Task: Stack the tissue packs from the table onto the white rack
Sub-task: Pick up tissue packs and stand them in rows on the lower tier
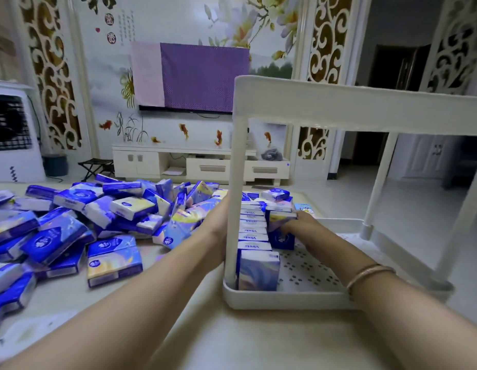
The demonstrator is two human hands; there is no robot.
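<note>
Right hand [298, 225] is inside the white rack [285, 299], fingers curled round a blue tissue pack [281, 235] that stands on the perforated bottom tray, right beside the row of packs [252, 236] already lined up on edge along the tray's left side. A bracelet [368, 276] sits on that wrist. Left hand [218, 222] reaches out next to the rack's front-left post [236, 196] — its fingers are hidden behind the post, so whether it grips anything can't be told. It sits at the edge of the loose pile of tissue packs [72, 231], which sprawls over the beige table [232, 343] to the left of the rack, packs lying at all angles, some on top of each other. A few more packs [276, 194] show at the far end of the row. The rack's upper shelf [365, 105] spans across above the tray. Back of the room — a TV under a purple cover [202, 78] on the wall, a low white cabinet [200, 164] below it, and a white cooler unit [13, 134] on the far left.
</note>
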